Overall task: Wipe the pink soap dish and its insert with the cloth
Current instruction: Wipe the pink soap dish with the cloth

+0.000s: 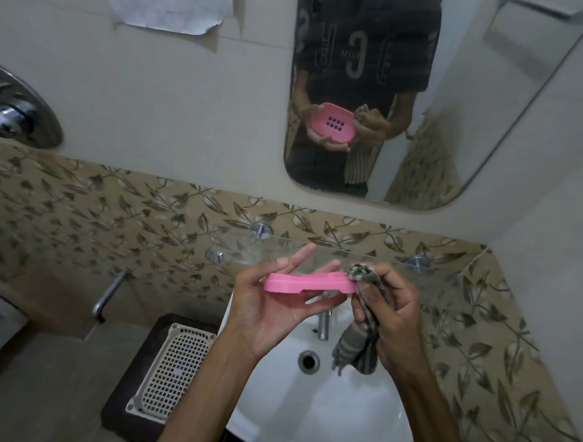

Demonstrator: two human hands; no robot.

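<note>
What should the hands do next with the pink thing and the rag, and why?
Probably slide the cloth along the pink soap dish's rim toward the left hand. The right hand presses the bunched cloth only against the dish's right end, while the left hand holds it edge-on above the sink, so most of the rim looks unwiped from here.

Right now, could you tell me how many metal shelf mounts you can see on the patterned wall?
3: a left mount, a middle mount higher up, and a right mount beside the right hand. The hands may hide others.
</note>
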